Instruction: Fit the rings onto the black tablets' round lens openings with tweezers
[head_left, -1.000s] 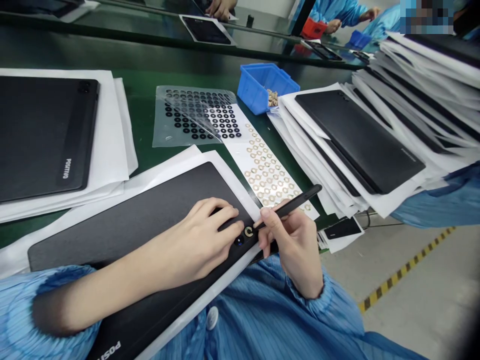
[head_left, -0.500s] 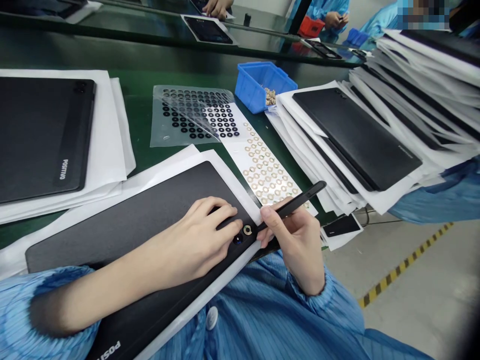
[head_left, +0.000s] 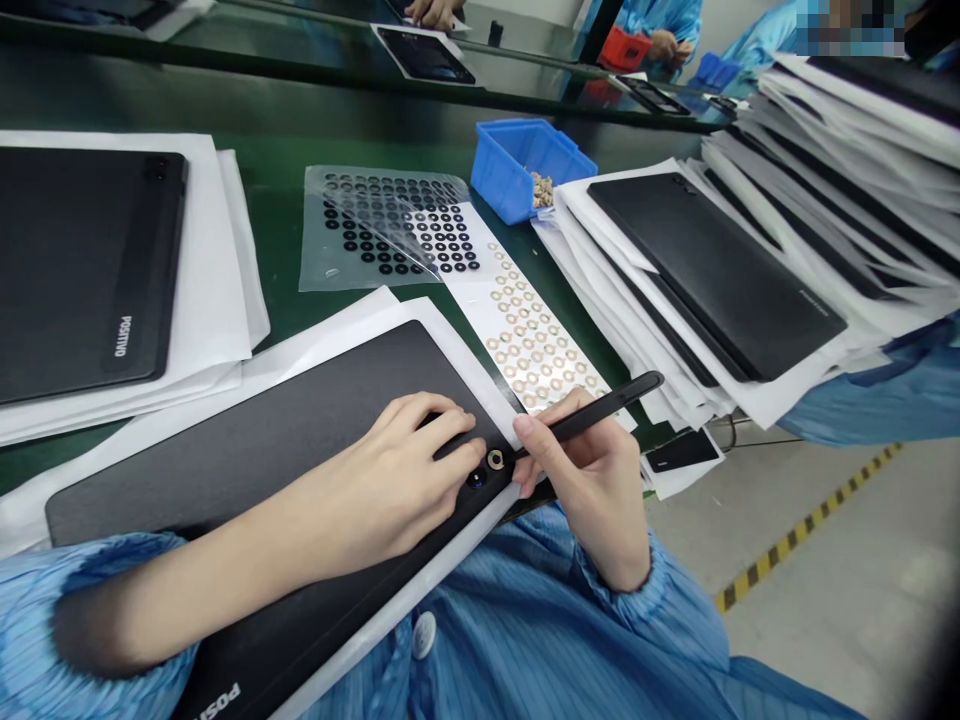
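A black tablet back cover [head_left: 285,450], lettered near its lower corner, lies slantwise on white sheets before me. My left hand [head_left: 409,475] rests on it, fingers stretched and slightly bent, fingertips beside the camera holes. Pinched in my right hand [head_left: 596,475] are black tweezers [head_left: 615,404], their tips reaching the cover's right corner. A small gold-coloured ring [head_left: 495,460] sits at one camera hole, close to the tips. Next to it is a dark round lens opening [head_left: 476,479]. Whether the tips touch the ring, I cannot tell.
Behind the cover lie a sheet of gold rings [head_left: 536,345] and a film of black rings [head_left: 375,220]. A blue bin [head_left: 502,175] holds small parts. Stacked covers stand at left [head_left: 75,270] and right [head_left: 720,270]. Other people work across the bench.
The rear end of the tweezers has dipped and shifted slightly right, so they lie at a flatter slant. My left hand stays in place on the cover.
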